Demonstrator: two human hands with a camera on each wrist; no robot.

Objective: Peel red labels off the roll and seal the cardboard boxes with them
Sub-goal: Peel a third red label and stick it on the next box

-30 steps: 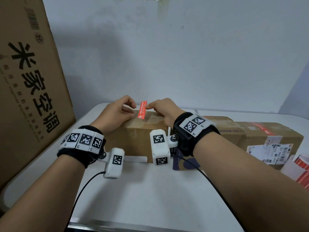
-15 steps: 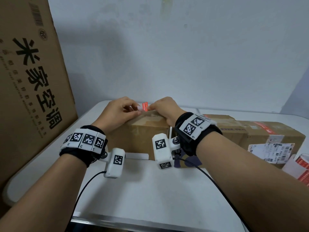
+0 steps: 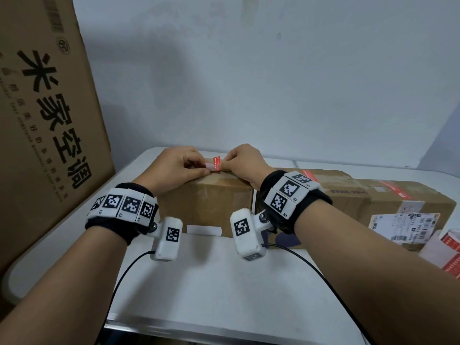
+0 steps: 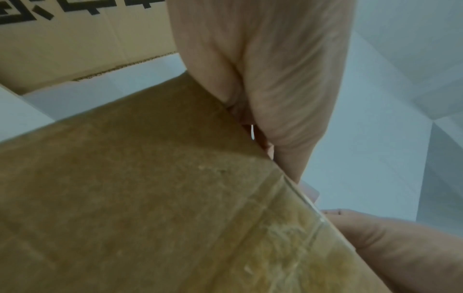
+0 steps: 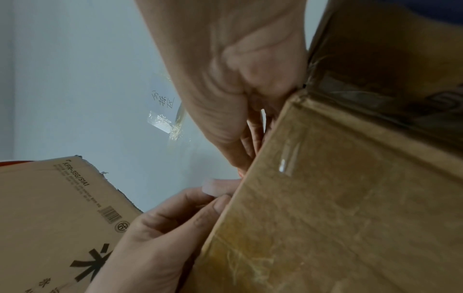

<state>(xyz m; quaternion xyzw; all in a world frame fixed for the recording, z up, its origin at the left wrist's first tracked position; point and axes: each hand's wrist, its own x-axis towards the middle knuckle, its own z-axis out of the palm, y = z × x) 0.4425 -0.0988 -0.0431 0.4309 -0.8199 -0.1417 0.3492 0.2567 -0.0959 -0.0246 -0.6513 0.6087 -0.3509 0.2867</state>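
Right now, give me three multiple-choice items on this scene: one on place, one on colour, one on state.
1. Where is the label roll?
A. on the near box
B. at the table's right edge
C. against the wall

2. What colour is the label held between the hands?
A. red
B. green
C. yellow

3. What are the left hand and right hand doing?
A. lying flat
B. pinching the label above the near box
C. lifting the box

Answers: B, it sits far right; A, its face is red; B, both hands' fingertips meet on it.
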